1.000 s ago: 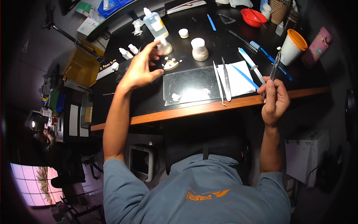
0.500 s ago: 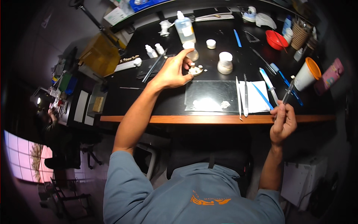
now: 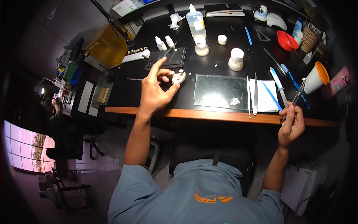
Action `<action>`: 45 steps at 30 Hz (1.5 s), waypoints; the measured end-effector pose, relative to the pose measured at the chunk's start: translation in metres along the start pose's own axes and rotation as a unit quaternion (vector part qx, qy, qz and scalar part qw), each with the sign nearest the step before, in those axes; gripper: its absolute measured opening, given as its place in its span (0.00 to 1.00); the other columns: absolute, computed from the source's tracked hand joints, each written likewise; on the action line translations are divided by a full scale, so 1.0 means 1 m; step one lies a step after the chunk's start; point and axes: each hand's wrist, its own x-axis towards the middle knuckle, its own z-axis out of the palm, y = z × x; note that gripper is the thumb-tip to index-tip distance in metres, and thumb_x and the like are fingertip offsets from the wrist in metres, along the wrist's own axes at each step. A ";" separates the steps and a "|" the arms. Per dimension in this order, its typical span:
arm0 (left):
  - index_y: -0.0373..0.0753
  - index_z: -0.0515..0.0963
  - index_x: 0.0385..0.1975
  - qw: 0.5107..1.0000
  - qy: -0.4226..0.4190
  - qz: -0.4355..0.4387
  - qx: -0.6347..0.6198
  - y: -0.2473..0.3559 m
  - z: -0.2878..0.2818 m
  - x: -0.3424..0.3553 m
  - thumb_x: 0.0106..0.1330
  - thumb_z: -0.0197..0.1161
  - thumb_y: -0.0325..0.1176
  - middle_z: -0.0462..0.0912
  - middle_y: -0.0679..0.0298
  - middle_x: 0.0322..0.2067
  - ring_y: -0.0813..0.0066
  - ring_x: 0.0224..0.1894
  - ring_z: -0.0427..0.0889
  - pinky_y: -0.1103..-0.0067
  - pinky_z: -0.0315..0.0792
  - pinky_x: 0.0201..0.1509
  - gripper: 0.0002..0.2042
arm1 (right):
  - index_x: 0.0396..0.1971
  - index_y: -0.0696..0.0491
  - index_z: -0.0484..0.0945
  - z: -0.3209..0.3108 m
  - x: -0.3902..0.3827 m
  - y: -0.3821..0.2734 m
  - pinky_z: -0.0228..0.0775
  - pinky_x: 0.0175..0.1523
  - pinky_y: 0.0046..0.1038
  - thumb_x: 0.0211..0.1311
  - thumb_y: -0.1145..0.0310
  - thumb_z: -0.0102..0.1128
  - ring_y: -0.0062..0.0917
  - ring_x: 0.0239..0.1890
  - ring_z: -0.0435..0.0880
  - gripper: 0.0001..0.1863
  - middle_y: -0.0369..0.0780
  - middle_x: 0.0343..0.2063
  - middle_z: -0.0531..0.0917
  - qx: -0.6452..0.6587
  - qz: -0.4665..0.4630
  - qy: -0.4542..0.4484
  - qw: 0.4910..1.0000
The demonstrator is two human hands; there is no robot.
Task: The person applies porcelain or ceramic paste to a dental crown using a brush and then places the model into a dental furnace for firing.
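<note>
Tweezers, above the near edge of the desk: pinched narrowly in the right hand. Pick-up appears done; a small white piece sits at the tip, not yet set down. Anything left beyond that cannot be judged. Long axis slants away from the person and rightward; tip points far, just beside the white cup. Leftward and farther in: left hand, thumb and fingers curved about a pale dental cast; cannot tell whether they grip it.
</note>
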 end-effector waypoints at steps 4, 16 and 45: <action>0.34 0.71 0.72 0.999 0.019 -0.033 0.020 -0.006 0.003 -0.031 0.53 0.82 0.25 0.90 0.60 0.41 0.77 0.41 0.84 0.78 0.79 0.53 0.42 | 0.46 0.62 0.83 -0.001 -0.001 -0.008 0.56 0.30 0.14 0.83 0.68 0.54 0.07 0.23 0.68 0.13 0.33 0.25 0.83 0.033 0.026 -0.001 0.999; 0.34 0.77 0.64 0.994 0.068 -0.080 0.033 -0.003 0.006 -0.058 0.54 0.84 0.27 0.91 0.59 0.45 0.76 0.45 0.85 0.77 0.77 0.55 0.36 | 0.46 0.65 0.81 -0.003 -0.040 -0.035 0.58 0.33 0.13 0.84 0.68 0.50 0.10 0.25 0.72 0.15 0.37 0.25 0.83 0.063 0.042 0.034 0.997; 0.32 0.86 0.43 0.987 0.150 0.027 0.058 -0.010 0.022 -0.073 0.64 0.73 0.18 0.90 0.63 0.34 0.79 0.37 0.87 0.82 0.79 0.44 0.09 | 0.40 0.66 0.83 0.036 -0.096 -0.078 0.75 0.31 0.18 0.79 0.71 0.60 0.19 0.25 0.86 0.12 0.43 0.29 0.85 0.165 0.062 -0.171 0.969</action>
